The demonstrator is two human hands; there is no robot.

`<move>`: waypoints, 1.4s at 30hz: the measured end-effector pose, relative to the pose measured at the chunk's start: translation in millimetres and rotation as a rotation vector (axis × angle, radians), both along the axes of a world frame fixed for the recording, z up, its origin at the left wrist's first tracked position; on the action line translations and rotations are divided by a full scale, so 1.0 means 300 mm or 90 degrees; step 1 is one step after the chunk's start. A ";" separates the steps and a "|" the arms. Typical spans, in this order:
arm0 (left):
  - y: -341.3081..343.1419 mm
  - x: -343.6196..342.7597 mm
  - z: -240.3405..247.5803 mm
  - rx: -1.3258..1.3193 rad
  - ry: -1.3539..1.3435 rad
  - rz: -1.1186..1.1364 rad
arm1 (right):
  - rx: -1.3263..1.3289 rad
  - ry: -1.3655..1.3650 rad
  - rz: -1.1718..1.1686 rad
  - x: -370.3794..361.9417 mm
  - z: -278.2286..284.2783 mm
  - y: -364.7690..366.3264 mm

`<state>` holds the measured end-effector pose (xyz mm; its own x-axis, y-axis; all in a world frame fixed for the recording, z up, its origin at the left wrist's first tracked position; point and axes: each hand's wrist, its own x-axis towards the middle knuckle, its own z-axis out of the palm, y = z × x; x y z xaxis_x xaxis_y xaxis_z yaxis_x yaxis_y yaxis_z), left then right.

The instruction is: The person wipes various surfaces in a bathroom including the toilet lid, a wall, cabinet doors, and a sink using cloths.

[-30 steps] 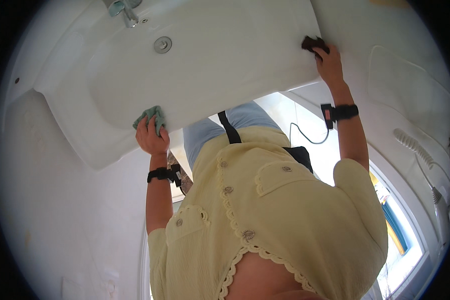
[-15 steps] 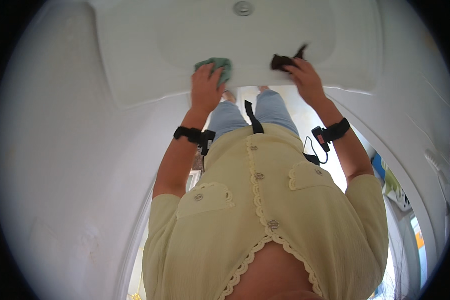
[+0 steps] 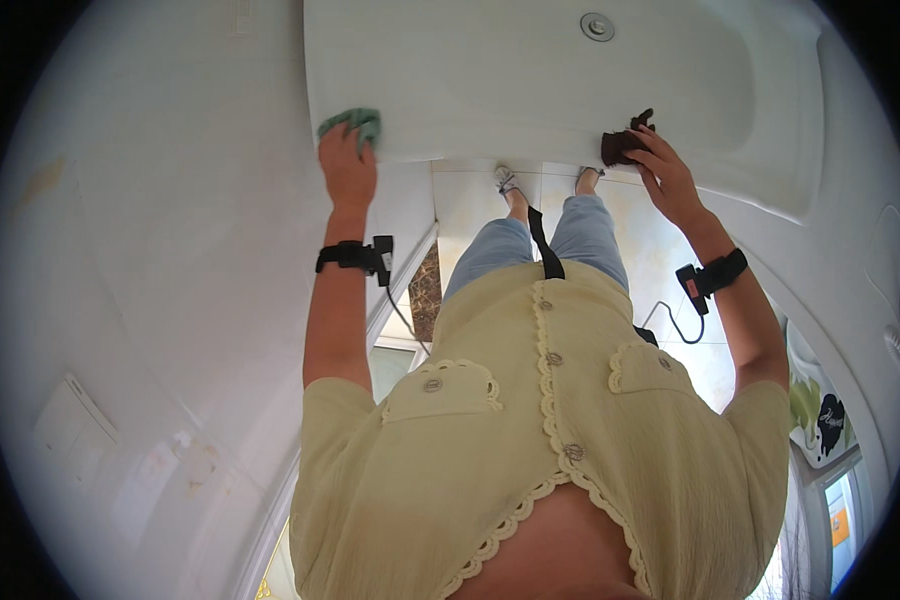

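I see a white bathtub (image 3: 530, 90), its rim carrying a green cloth (image 3: 353, 122) left and a dark brown cloth (image 3: 623, 143) right.

One head-worn fisheye looks steeply down the body, close over the bathtub (image 3: 570, 90).

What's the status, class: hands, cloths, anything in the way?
Left hand holds green cloth on sink rim. Right hand grips dark cloth. Nothing blocking.

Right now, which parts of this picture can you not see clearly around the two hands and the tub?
- Green cloth: head view, mostly covered by the left hand.
- Dark cloth: partly hidden by the right hand; its kind is unclear.
- White tub: far side cut by the top edge.
- Tub drain: too small for detail.
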<state>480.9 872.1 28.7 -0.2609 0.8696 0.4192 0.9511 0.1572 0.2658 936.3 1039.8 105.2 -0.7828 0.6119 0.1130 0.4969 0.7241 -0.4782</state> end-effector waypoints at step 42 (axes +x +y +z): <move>0.123 0.177 0.276 0.247 -0.659 0.290 | -0.592 0.309 -0.279 -0.064 0.029 0.243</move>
